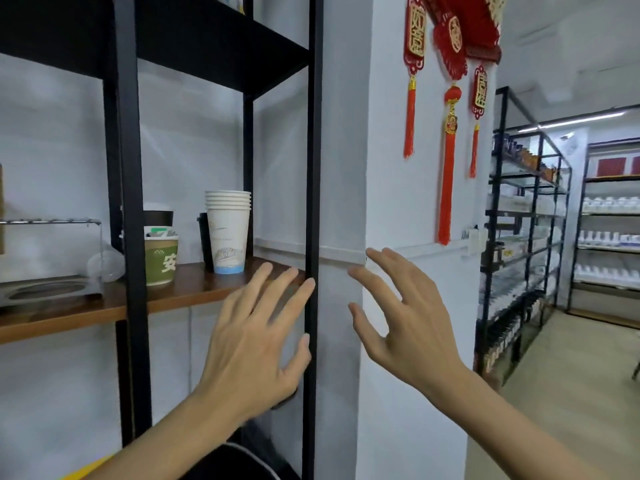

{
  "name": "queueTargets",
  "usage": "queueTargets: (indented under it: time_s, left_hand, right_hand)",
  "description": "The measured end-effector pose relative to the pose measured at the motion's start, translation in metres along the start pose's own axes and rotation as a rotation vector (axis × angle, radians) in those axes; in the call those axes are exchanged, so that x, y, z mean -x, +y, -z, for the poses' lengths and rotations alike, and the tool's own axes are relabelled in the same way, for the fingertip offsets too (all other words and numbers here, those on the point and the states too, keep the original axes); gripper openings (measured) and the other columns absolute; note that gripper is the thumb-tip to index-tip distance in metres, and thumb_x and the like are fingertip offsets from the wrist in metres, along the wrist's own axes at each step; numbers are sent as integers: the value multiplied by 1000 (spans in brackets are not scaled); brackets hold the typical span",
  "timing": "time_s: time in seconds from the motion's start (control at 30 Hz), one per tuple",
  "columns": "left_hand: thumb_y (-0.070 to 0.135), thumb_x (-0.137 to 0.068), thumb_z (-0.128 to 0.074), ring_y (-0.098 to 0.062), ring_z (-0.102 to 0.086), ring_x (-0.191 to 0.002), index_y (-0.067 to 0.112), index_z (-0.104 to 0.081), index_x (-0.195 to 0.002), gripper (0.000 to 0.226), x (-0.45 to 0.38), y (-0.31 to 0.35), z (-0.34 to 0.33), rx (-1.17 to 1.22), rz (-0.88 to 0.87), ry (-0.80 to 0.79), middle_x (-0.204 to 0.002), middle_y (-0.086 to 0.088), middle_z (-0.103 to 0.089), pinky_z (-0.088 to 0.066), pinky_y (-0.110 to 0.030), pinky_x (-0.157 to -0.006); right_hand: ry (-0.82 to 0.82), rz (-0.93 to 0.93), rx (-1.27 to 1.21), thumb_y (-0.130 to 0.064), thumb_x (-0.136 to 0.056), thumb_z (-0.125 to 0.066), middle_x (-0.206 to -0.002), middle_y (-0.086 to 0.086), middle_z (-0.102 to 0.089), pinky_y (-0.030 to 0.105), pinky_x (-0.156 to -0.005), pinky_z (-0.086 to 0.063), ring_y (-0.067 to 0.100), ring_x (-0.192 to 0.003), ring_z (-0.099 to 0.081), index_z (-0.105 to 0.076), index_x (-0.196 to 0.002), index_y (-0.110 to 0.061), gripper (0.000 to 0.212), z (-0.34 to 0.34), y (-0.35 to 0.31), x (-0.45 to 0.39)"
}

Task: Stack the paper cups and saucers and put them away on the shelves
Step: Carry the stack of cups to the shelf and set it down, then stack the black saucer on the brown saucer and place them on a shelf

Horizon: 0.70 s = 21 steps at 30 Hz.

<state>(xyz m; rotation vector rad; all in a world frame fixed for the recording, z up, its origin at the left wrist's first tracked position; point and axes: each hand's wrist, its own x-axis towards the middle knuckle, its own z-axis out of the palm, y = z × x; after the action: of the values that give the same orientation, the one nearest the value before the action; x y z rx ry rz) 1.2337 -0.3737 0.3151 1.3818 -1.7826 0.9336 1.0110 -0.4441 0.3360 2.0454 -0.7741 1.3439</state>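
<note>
Both hands were raised in front of a black metal shelf unit (313,168), empty and with fingers spread wide. The left hand (258,336) hovered just before the right end of the wooden shelf board (194,289), its fingertips level with the board's edge and its forefinger beside the unit's front right post. The right hand (403,320) hung to the right of that post, in front of a white wall pillar (388,188), apart from the left hand and holding nothing.

The stack of white paper cups (228,232) stood upright on the board, toward its far right, well clear of both hands. Just behind it on the left was a black cup (205,240). Further left stood a green paper cup (161,259), partly hidden by the front left post, and a metal rack (48,223) at the left edge. Red tasselled ornaments (450,81) hung on the pillar, and stocked shelving (526,216) stood far right.
</note>
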Motion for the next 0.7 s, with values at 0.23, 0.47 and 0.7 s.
queueTargets:
  time_s: [0.23,0.47,0.7]
  left_hand:
    - [46,-91,-51,-32,-29,-152,26,-45,-153,66,42,52,-12,51,-5,-64,-158,-2,-45,-33,-50,-114]
    - [47,-89,-51,-34,-33,-149,29,-42,-153,67,73,105,-8,91,-29,-117,-158,-1,-44,-20,-47,-116]
    - [44,-88,-53,-33,-37,-143,26,-50,-149,64,106,193,19,210,-46,-130,-154,-1,-49,-31,-49,-109]
  right_hand:
    - [-18,-48,46,-39,-95,-61,-152,5,-52,45,-118,-33,27,-145,-44,-62,-137,-25,44,31,-7,59]
    - [-95,-81,194,-43,-96,-57,-151,0,-53,52,-120,-28,24,-146,-43,-59,-136,-32,42,86,2,127]
    - [-230,-199,260,-38,-95,-59,-150,1,-54,50,-118,-34,25,-146,-43,-58,-138,-32,43,180,0,197]
